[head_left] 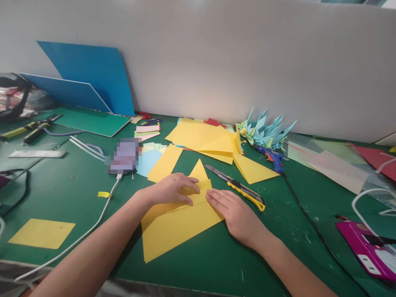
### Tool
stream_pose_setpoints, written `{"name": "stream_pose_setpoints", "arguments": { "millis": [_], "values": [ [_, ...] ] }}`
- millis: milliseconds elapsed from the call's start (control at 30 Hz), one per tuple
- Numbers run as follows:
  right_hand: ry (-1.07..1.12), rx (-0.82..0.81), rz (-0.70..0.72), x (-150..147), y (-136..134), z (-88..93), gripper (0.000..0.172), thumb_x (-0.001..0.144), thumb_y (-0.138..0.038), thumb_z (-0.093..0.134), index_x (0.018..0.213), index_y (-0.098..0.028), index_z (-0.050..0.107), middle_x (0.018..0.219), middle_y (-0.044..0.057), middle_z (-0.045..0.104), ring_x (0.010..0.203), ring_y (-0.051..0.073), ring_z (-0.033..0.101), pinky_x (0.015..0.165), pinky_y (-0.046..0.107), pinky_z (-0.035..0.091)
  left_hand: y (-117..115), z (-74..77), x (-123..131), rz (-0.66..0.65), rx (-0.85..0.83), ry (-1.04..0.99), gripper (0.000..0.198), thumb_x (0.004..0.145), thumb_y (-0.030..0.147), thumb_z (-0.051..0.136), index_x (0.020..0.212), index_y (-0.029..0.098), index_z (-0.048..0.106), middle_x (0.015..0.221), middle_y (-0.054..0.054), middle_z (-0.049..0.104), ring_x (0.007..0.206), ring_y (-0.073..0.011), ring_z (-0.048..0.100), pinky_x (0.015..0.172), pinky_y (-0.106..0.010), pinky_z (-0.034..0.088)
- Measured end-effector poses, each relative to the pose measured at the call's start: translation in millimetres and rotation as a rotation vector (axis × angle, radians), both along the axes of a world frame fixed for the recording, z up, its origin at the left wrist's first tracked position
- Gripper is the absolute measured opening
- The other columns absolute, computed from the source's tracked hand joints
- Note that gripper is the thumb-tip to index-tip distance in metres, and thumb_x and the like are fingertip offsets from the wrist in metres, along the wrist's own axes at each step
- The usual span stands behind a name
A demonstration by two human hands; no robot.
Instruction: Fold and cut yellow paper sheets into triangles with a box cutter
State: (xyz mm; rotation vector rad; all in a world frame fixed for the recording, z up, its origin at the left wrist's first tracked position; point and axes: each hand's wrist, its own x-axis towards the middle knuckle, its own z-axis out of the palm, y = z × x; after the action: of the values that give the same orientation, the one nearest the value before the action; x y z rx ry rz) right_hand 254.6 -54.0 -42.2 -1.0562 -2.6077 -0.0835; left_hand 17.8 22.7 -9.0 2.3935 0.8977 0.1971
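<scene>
A folded yellow sheet of paper lies on the green table in front of me, its upper part turned over with a straight crease across it. My left hand rests on the turned-over part, thumb and fingers apart. At the sheet's right edge is my right hand, its fingers stretched out flat and touching the paper. A pointed piece of yellow paper shows just beyond the sheet. Close to my right hand lies a utility knife with a yellow handle, its blade out.
Yellow sheets are piled at the back, beside light blue folded-paper pieces and a blue glue gun. At left are a pixelated phone, a white cable, pliers and blue boards. A magenta device sits right.
</scene>
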Motion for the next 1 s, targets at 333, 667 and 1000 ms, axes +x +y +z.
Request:
{"name": "stream_pose_setpoints", "arguments": {
  "millis": [333,667,1000],
  "values": [
    [-0.020,0.052,-0.009,-7.8,-4.4,6.4,0.049,0.081,0.002,0.031,0.121,-0.009,0.059,0.120,0.016,0.063,0.110,0.026,0.057,0.091,0.046,0.049,-1.4,2.3,1.6,-0.001,-0.018,0.023,0.035,0.074,0.031,0.072,0.108,0.026,0.067,0.131,-0.006,0.058,0.110,-0.0242,0.055,0.093,-0.036,0.041],
    [0.036,-0.024,-0.019,-24.9,-10.8,11.8,0.041,0.082,-0.002,0.036,0.112,-0.006,0.063,0.097,0.015,0.067,0.085,0.023,0.059,0.078,0.037,0.050,-2.6,4.6,1.2,-0.007,-0.009,0.028,0.033,0.075,0.030,0.072,0.107,0.025,0.067,0.130,-0.006,0.058,0.109,-0.0236,0.055,0.092,-0.035,0.041],
    [0.013,0.098,-0.196,17.1,-0.1,15.0,0.043,0.081,-0.001,0.032,0.099,-0.014,0.069,0.096,0.011,0.069,0.088,0.023,0.062,0.078,0.037,0.049,-3.7,6.6,2.7,-0.018,0.009,0.032,0.032,0.076,0.031,0.070,0.106,0.024,0.066,0.130,-0.007,0.058,0.110,-0.0252,0.055,0.092,-0.038,0.044]
  ]
}}
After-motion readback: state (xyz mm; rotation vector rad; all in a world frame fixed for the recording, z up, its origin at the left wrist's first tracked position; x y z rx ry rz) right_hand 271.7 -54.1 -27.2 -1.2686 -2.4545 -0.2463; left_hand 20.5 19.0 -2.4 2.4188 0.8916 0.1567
